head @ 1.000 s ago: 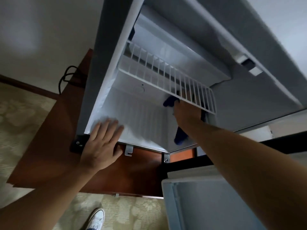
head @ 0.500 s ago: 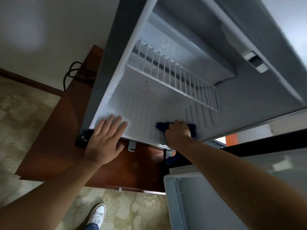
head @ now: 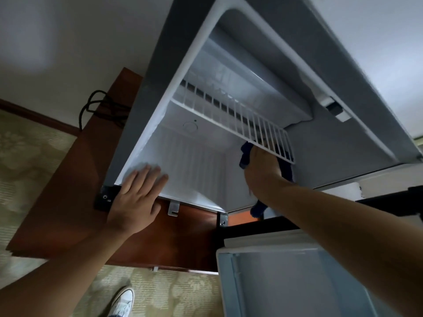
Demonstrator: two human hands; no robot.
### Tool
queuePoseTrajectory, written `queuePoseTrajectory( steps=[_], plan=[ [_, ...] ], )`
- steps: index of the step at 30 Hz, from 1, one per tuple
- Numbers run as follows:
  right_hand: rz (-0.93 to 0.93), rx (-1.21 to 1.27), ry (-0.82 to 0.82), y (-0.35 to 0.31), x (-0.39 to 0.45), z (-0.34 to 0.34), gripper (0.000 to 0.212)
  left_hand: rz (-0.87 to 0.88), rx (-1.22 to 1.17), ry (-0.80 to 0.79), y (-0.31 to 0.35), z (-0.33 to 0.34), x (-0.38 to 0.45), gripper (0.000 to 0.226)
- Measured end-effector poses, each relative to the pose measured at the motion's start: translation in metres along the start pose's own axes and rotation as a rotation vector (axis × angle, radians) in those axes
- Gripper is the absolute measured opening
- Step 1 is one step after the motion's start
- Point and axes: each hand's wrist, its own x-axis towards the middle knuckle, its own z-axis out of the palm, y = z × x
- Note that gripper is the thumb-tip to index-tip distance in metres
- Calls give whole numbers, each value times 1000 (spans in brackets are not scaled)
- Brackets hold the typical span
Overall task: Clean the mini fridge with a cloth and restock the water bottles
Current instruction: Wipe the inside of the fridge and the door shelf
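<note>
The open mini fridge [head: 343, 143] stands on a wooden bench [head: 68, 179]; no writing is legible. The left hand [head: 135, 200] lies flat, fingers straight, at the fridge floor's front-left corner. The right hand [head: 263, 170] clutches a dark blue cloth [head: 246, 154] under the wire shelf [head: 240, 120].

Cloth [head: 246, 156] under shelf [head: 231, 117] — inside fridge [head: 146, 88]
</note>
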Motion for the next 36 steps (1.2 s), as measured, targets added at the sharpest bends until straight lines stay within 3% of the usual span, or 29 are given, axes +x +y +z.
queuePoseTrajectory(
  steps=[2, 3, 4, 6, 7, 8, 9, 11, 13, 17, 23, 25, 29, 31, 36],
  plan=[
    [33, -63, 134, -12, -12, 19, 63, 2, 7, -3, -1, 1, -1, 80],
    [86, -57, 126, -16, -24, 22, 66, 6, 2, -1, 0, 1, -1, 80],
    [34, -93, 231, -18, -15, 37, 66, 5, -9, 4, 1, 1, -2, 80],
    [12, 34, 324, -11, -15, 41, 61, 0, -25, 16, 2, 1, -2, 80],
    [10, 211, 311, -5, -11, 37, 58, -1, -28, 18, 1, 1, -1, 80],
    [-67, 208, 369, 3, -2, 36, 55, 0, -30, 19, 2, 1, -1, 80],
    [-44, 309, 296, 6, 4, 27, 52, -1, -29, 20, 2, 2, -1, 80],
    [-73, 442, 340, 6, 20, 18, 43, -3, -23, 16, 2, 4, -1, 79],
    [-95, 423, 388, -1, 36, 14, 34, -7, -32, 23, 5, 4, -1, 80],
    [-152, 215, 432, -44, 71, 21, 37, -22, -19, 8, 4, 6, -1, 82],
    [-35, 42, 290, -116, 61, 58, 45, -20, -11, 11, 1, 6, -2, 83],
    [-6, 138, 285, -128, 48, 65, 44, -18, -9, 10, 0, 4, -2, 82],
    [20, 435, 292, -134, 26, 73, 27, -9, -9, -14, 4, 0, -2, 81],
    [49, 705, 310, -127, 33, 70, 27, -9, -15, -38, 4, -3, 0, 81],
    [457, 1852, 546, -96, 74, 20, 42, -11, -1, -40, 6, -5, 0, 78]
  ],
)
